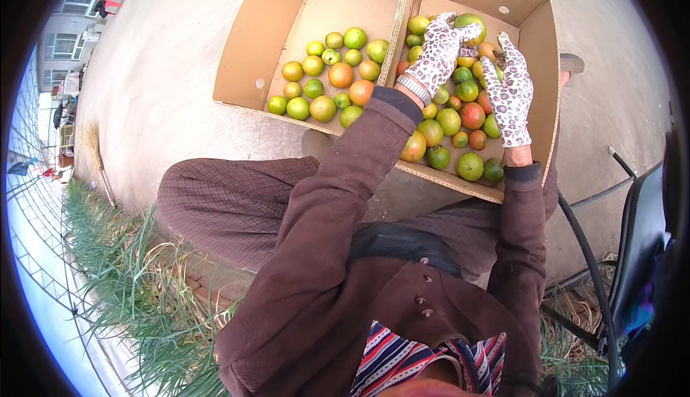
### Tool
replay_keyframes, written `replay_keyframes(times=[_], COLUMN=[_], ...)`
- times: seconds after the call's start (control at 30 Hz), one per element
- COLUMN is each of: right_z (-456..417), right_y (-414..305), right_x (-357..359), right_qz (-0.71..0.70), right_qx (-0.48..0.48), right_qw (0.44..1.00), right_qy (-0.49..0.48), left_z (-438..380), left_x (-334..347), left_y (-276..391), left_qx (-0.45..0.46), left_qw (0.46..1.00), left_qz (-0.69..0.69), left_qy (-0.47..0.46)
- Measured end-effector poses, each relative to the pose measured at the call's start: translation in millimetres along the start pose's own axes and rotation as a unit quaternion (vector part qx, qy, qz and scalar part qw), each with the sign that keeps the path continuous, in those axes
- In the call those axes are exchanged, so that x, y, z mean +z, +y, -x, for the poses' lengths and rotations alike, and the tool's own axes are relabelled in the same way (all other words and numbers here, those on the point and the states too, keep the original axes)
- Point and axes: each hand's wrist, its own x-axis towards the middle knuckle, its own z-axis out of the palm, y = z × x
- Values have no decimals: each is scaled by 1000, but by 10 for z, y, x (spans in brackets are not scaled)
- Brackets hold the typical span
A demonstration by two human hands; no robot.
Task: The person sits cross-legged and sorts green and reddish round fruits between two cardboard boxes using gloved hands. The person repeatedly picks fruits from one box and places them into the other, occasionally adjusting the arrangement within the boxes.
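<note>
My left hand [442,49], in a white glove with leopard spots, holds a large green tomato [474,25] over the right compartment of a cardboard box [539,73]. Beside it, my right hand [509,92], gloved alike, hovers by that compartment's right side with its fingers apart; what lies beneath its fingertips is partly hidden. Green, orange and reddish tomatoes [448,122] lie loose under and around both hands. In the left compartment, more tomatoes [340,75] are spread over the bare cardboard bottom. A cardboard divider [400,25] separates the two compartments.
My bent legs [232,197] are close to the box's near edge. A black metal-framed chair [636,240] stands at the right. At the left are a straw broom [97,154] and a strip of green plants [140,278]. A shoe [572,63] shows beyond the box's right wall.
</note>
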Motion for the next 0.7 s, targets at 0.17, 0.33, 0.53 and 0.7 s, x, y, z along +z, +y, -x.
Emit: replay_keyframes(times=[0.17, 0.33, 0.53, 0.7], right_z=[3, 19, 47, 93], right_y=[360, 353, 479, 565], right_x=[-39, 39, 38, 140], right_qz=[77, 47, 104, 88], right_qx=[14, 22, 6, -7], right_qw=[997, 997, 990, 987], right_qy=[-4, -56, -96, -131], left_z=[-189, -337, 110, 291], left_x=[-654, -2145, -3148, -3639], left_y=[864, 1612, 1466, 1316], left_qx=[163, 135, -227, -295], left_qw=[979, 740, 432, 403], left_qz=[-120, -642, -868, -866], left_qy=[37, 152, 93, 19])
